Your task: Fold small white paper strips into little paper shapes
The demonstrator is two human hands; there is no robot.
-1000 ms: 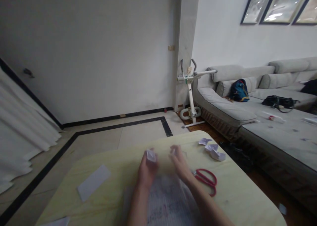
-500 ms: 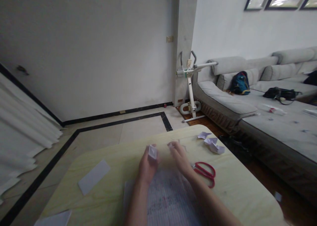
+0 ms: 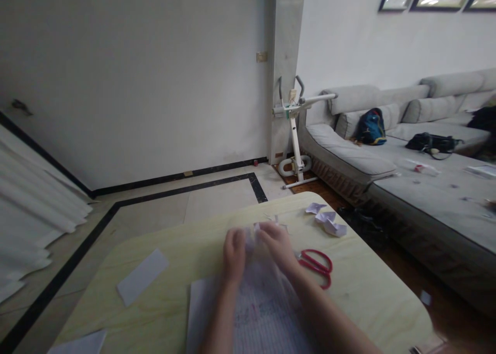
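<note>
My left hand [image 3: 233,253] and my right hand [image 3: 276,244] are close together over the pale wooden table [image 3: 163,312], both pinched on a small folded piece of white paper [image 3: 251,233] between them. The paper is blurred and mostly hidden by my fingers. Under my forearms lies a lined sheet of paper [image 3: 256,312]. Red-handled scissors [image 3: 315,265] lie just right of my right hand.
Several small folded white paper pieces [image 3: 327,220] sit near the table's far right corner. A white paper strip [image 3: 142,276] lies on the left, another sheet [image 3: 79,342] at the near left edge. A grey sofa [image 3: 406,178] with bags stands to the right, an exercise machine [image 3: 292,132] beyond.
My hands have come together; the small folded paper, earlier held up in my left hand alone, is now pinched between both. The camera has tilted down slightly.
</note>
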